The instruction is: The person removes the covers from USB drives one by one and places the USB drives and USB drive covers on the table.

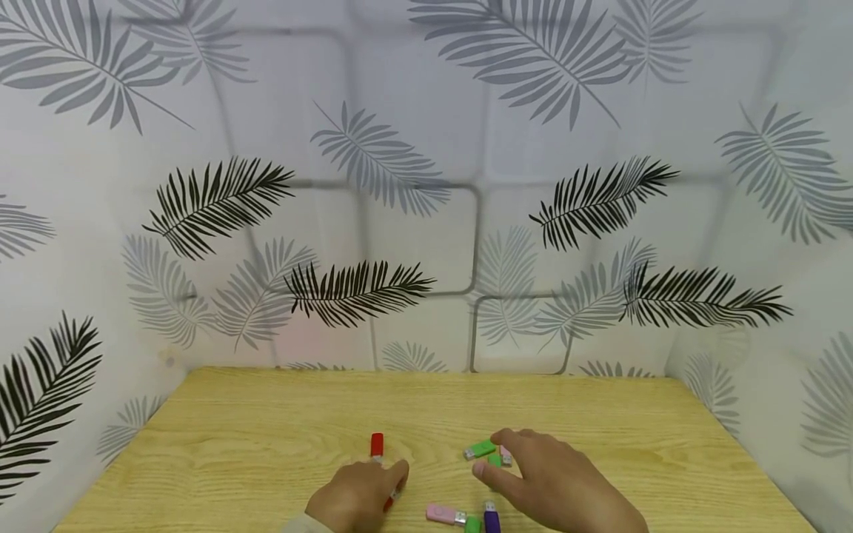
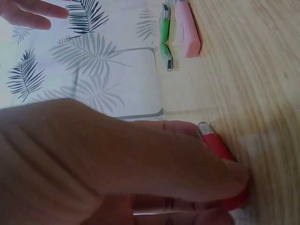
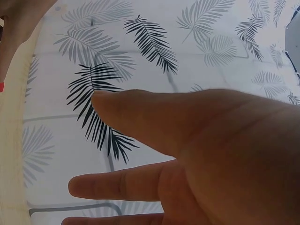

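My left hand pinches a red USB flash drive low at the tabletop, its thumb lying over the drive and the metal plug sticking out. A second red USB flash drive lies just beyond that hand. My right hand is held over the table with thumb and fingers spread, and nothing shows in its grasp. Close to its fingertips lie a green USB flash drive, a pink one partly covered by the hand, and another green one.
Nearer the front edge of the view lie a pink USB flash drive, a green one and a purple one. The wooden table backs onto a leaf-patterned cloth, with patterned sides at left and right.
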Tool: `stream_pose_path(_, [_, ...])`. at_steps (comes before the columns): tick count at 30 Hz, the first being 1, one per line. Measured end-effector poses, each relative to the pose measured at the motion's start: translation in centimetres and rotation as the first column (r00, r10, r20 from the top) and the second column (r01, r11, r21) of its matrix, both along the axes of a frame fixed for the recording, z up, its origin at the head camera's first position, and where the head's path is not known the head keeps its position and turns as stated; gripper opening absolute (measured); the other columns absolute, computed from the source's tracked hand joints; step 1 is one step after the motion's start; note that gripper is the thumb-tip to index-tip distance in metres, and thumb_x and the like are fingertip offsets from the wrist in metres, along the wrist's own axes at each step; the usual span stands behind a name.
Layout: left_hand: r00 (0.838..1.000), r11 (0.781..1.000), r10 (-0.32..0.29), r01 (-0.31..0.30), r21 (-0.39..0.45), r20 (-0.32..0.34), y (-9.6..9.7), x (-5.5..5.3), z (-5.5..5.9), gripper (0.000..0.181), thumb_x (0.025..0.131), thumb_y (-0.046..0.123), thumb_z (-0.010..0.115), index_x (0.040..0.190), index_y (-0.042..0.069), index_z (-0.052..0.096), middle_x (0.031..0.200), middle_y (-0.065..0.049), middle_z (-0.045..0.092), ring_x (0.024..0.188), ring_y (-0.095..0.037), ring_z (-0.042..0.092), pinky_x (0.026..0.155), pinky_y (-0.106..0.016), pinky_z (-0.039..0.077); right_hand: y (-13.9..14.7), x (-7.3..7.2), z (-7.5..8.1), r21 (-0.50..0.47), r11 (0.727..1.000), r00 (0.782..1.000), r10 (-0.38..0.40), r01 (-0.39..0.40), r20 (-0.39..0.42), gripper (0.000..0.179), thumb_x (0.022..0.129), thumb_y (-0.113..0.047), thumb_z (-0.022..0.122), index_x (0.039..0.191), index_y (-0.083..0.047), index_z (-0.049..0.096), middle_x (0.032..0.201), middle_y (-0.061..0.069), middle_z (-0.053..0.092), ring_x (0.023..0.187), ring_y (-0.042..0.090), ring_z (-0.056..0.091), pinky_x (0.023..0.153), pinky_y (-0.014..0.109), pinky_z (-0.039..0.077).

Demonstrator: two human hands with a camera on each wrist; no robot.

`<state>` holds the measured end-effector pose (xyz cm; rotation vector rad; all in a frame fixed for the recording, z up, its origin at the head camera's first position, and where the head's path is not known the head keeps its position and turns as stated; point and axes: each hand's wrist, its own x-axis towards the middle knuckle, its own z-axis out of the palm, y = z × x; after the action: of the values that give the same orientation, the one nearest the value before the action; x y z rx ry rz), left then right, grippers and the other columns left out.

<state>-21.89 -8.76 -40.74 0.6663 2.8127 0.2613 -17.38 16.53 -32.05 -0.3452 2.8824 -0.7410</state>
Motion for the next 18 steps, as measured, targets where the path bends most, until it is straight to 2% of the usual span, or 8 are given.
stream_pose_path(13, [0.999,1.0,0.001,-0.002,0.026,0.045,-0.4,-0.1,0.4,0.038,0.079,-0.003,0.071,0.093,0.024,0.048,0.071,0.006,0.048,0.064,-0.011,0.043,0.06,-0.028,0.04,-0.1,-0.3,-0.1,0.004,1.0,0.999,0.03,-0.03,0.026,0.051,0.089,-0.056,0.059,0.119,-0.015,0.063,0.116,0.003,0.064,0.111,0.033,0.058,0.091,0.059,0.043])
stream_pose_path(15, [0.999,0.998,-0.019,0.018,0.054,0.028,-0.8,-0.3,0.7,0.039,0.078,-0.005,0.07,0.095,0.023,0.05,0.071,0.006,0.048,0.062,-0.011,0.043,0.059,-0.027,0.04,-0.1,-0.3,-0.1,0.0,0.999,0.999,0.035,-0.035,0.037,0.05,0.089,-0.055,0.059,0.118,-0.015,0.063,0.116,0.003,0.065,0.11,0.033,0.058,0.091,0.059,0.043])
stream_pose_path(18, [0.998,0.988,-0.069,0.069,0.138,-0.002,-1.5,-0.3,1.6,0.034,0.081,-0.003,0.069,0.101,0.019,0.051,0.068,0.005,0.047,0.059,-0.01,0.04,0.057,-0.025,0.039,-0.1,-0.3,-0.2,-0.022,0.997,0.996,0.075,-0.074,0.048,0.048,0.09,-0.054,0.06,0.117,-0.015,0.063,0.112,0.002,0.065,0.106,0.031,0.06,0.088,0.058,0.045])
